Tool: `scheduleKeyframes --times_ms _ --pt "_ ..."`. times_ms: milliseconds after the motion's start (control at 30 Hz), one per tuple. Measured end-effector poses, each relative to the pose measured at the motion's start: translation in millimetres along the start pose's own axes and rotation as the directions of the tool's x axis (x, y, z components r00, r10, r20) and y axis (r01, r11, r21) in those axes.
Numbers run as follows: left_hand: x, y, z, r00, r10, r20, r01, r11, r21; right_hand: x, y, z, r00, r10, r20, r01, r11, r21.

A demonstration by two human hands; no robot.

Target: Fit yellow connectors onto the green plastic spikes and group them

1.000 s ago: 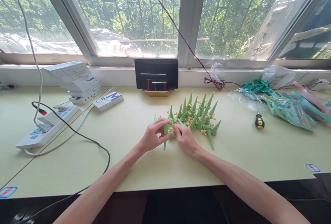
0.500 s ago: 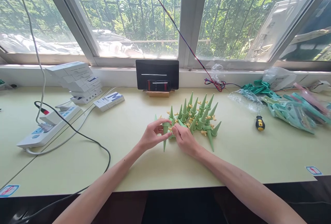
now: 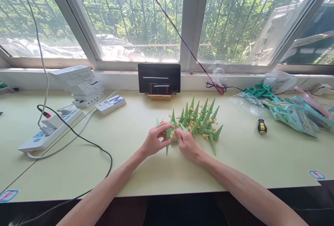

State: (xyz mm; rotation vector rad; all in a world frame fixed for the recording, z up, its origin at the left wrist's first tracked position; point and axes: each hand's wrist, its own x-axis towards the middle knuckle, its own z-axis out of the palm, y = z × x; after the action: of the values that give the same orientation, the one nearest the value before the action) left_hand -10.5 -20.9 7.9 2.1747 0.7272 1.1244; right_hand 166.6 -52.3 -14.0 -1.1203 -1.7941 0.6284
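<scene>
My left hand [image 3: 156, 140] is curled round a green watering spike [image 3: 167, 149], its tip pointing down over the table. Close against it, my right hand [image 3: 188, 145] is closed in a pinch at a small yellow valve [image 3: 172, 133] on the spike's side. The fingers partly cover both the valve and the spike's upper part. Just beyond and to the right of my hands stands a cluster of similar green spikes [image 3: 203, 126], mostly tips up, with small yellow valves among them.
Behind stands a black tablet [image 3: 159, 71] with a phone [image 3: 161, 88] before it. At left are stacked white boxes [image 3: 82, 85], a flat white box [image 3: 111, 104] and a power strip [image 3: 52, 130] with cables. To the right lie a screwdriver [image 3: 262, 127] and bagged green parts [image 3: 292, 114].
The view has tilted up slightly. My left fingers now cover more of the spike's upper end. Both hands otherwise stay in nearly the same place, and the cluster has not moved.
</scene>
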Motion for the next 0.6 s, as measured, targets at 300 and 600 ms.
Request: scheduleKeyframes --times_ms 300,600 --pt "0.5 3.6 0.0 0.995 0.095 0.001 -0.095 0.992 0.083 0.6 -4.0 -1.3 0.998 0.064 0.015 -0.065 0.994 0.088" --pt "-1.9 -2.2 -0.8 0.979 0.201 0.021 -0.201 0.963 0.178 3.2 -4.5 -3.1 0.984 0.145 0.102 -0.164 0.962 0.220"
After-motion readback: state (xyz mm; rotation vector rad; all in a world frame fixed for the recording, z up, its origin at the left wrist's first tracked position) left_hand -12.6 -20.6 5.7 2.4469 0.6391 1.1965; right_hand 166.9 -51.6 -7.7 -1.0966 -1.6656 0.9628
